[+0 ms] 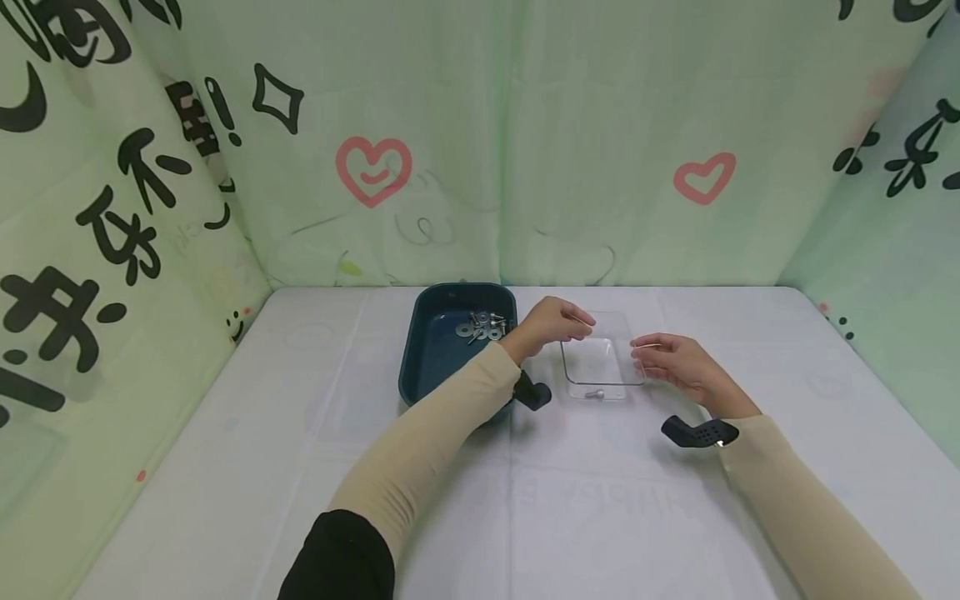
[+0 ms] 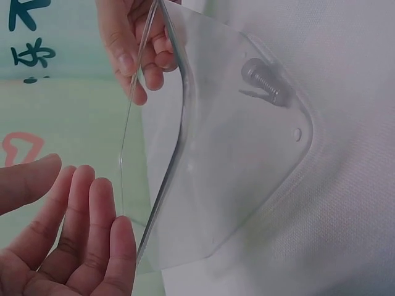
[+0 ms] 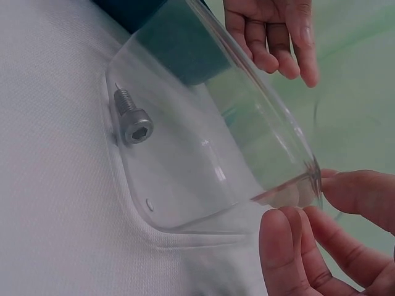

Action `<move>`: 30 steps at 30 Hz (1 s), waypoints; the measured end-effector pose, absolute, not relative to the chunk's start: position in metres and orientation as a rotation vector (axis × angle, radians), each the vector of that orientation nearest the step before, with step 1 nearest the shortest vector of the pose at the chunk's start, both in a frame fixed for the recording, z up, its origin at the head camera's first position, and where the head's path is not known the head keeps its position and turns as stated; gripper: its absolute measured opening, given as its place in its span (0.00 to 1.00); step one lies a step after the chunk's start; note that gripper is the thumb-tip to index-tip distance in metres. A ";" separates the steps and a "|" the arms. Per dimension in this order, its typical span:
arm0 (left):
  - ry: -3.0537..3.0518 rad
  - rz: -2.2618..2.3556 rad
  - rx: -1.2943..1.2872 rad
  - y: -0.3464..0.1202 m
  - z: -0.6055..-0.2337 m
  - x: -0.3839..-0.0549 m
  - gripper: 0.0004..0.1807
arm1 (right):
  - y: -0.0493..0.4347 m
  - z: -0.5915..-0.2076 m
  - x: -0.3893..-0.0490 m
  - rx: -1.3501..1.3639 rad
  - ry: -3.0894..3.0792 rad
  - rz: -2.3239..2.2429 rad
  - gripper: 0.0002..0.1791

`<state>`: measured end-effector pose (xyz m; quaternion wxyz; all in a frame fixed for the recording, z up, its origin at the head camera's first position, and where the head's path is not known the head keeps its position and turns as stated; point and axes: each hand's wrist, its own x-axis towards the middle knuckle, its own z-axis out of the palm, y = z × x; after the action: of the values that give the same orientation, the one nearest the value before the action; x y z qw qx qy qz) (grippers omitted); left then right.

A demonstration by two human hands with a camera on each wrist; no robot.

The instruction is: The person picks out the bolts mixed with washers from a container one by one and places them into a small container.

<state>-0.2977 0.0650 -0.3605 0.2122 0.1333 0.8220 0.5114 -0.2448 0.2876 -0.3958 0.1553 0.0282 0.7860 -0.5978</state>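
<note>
Where the clear box (image 1: 604, 384) stands: upright on the white cloth (image 1: 637, 517), to the right of the blue tray (image 1: 408, 367) and between the two hands.
Inside the box: one metal bolt (image 3: 134, 123) lying on its side on the floor, along the wall nearest the person; its round head has a six-sided socket.
Right hand (image 1: 678, 371): thumb and finger nearly closed, pinching the box's rim at a corner, the other fingers loosely bent.
Left hand (image 1: 553, 325): thumb well apart from the loosely bent fingers, nothing between them; it is above the box's far left part, close to the rim, and whether it touches I cannot tell.
Blue tray: washers and screws (image 1: 483, 325) heaped towards its right side, the left sleeve (image 1: 427, 442) crossing over its near right corner.
Behind the table: a pale green curtain (image 1: 585, 100) with pink hearts.
</note>
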 end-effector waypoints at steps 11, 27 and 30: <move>2.249 1.451 0.382 0.060 -0.346 -0.291 0.14 | 0.288 -0.397 -0.244 0.090 2.261 -1.714 0.28; 2.241 1.484 0.451 0.027 -0.312 -0.287 0.14 | 0.289 -0.399 -0.244 0.052 2.235 -1.762 0.24; 2.253 1.478 0.443 0.019 -0.308 -0.290 0.15 | 0.289 -0.399 -0.245 0.063 2.249 -1.744 0.25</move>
<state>-0.2895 0.0190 -0.3081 0.2041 0.1588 0.8077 0.5299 -0.2446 0.2892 -0.3987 0.1469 0.0217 0.7815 -0.6059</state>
